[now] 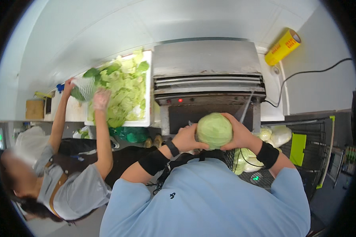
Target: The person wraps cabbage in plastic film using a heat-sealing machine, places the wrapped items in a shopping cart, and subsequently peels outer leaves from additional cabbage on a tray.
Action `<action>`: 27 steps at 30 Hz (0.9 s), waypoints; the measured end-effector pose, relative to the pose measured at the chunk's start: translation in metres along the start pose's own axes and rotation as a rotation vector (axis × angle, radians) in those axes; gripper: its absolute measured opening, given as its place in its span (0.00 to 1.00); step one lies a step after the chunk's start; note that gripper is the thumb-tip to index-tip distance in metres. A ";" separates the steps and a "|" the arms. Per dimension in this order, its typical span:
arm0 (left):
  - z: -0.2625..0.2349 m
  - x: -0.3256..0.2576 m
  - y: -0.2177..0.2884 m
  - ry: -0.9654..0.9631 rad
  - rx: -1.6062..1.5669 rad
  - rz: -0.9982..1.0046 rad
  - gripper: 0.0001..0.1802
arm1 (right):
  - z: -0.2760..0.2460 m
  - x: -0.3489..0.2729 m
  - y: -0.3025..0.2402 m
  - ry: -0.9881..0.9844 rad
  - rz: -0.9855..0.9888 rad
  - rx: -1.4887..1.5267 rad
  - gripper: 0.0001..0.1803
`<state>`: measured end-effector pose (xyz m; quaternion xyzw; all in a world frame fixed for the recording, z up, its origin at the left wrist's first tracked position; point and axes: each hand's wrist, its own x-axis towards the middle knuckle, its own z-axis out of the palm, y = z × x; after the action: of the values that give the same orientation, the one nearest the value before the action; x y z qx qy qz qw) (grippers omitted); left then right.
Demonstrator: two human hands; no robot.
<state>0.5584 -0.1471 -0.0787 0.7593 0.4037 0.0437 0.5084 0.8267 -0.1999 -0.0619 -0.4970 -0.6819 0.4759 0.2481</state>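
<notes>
A round, pale green cabbage (214, 130) is held up in front of my chest, at the near edge of a metal wrapping machine (209, 59). My left hand (184, 138) grips its left side, and my right hand (240, 134) is wrapped round its right side. Most of the fingers are hidden behind the cabbage. The machine's dark plate (203, 114) lies just beyond it, and a small red light (180, 100) glows on the machine's front. A strip of clear film (247, 106) hangs slanting near my right hand.
Several wrapped cabbages (249, 160) lie in a black wire cart (310, 158) at my right. A white tray (148, 91) of loose leaves stands left of the machine. There a co-worker (79, 177) handles a netted cabbage (83, 89). A yellow roll (283, 46) and a black cable (304, 73) are at the back right.
</notes>
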 end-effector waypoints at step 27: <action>0.074 -0.181 0.107 0.286 -0.666 0.156 0.07 | 0.150 -0.216 -0.080 -0.039 0.083 1.622 0.48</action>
<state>0.5334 -0.3377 0.0343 0.5670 0.3754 0.3168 0.6613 0.7527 -0.4621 -0.0249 -0.1791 -0.1101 0.8393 0.5014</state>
